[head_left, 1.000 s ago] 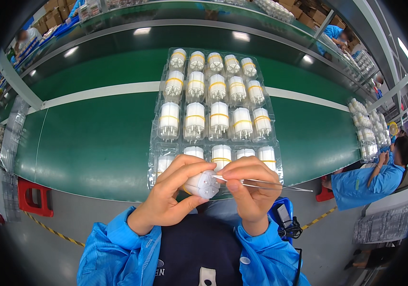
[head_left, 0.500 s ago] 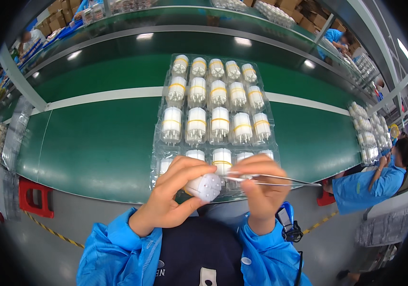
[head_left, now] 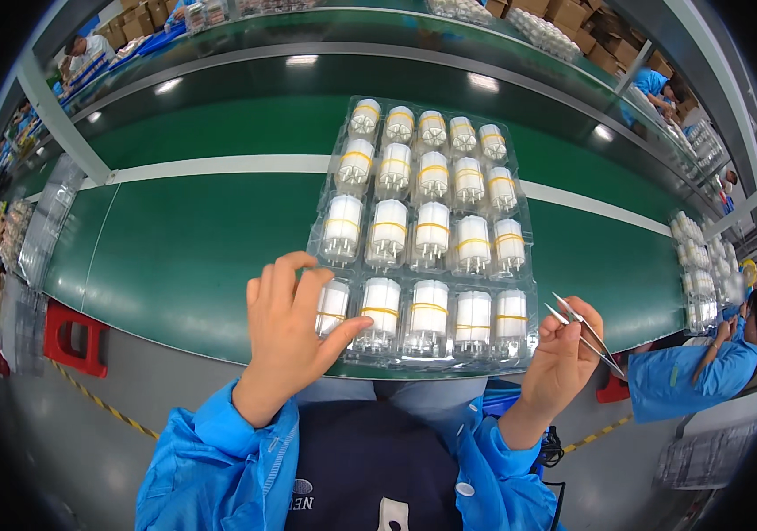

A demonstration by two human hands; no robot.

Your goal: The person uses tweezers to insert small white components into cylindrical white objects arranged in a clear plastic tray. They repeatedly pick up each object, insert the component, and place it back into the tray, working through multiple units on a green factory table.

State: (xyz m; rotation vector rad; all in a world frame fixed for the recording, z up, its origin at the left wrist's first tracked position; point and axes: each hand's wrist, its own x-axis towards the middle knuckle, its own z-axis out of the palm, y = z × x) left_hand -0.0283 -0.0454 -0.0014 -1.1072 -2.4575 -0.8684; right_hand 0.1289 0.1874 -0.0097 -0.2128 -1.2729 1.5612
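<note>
A clear plastic tray (head_left: 315,243) holds rows of white cylindrical plug-like parts with metal pins and yellow bands. My left hand (head_left: 285,327) reaches over the tray's near left corner, fingers spread around a white cylinder (head_left: 334,297) standing there. The thumb stretches in front of that cylinder toward the neighbouring white cylinder (head_left: 381,299); whether the fingertips touch either is unclear. At the tray's near right corner, my right hand (head_left: 560,367) grips metal tweezers (head_left: 607,356), their tips parted and pointing up and left, with nothing between them.
The tray lies on a green conveyor belt (head_left: 201,239) crossed by a white strip. Red stools (head_left: 76,341) stand below at the left. A person in blue (head_left: 697,367) works at the right, near stacked trays of white parts (head_left: 699,265).
The white cylinder held pins-up in my left hand is out of that hand. My left hand has moved left over the tray corner, and my right hand has drawn the tweezers away rightward.
</note>
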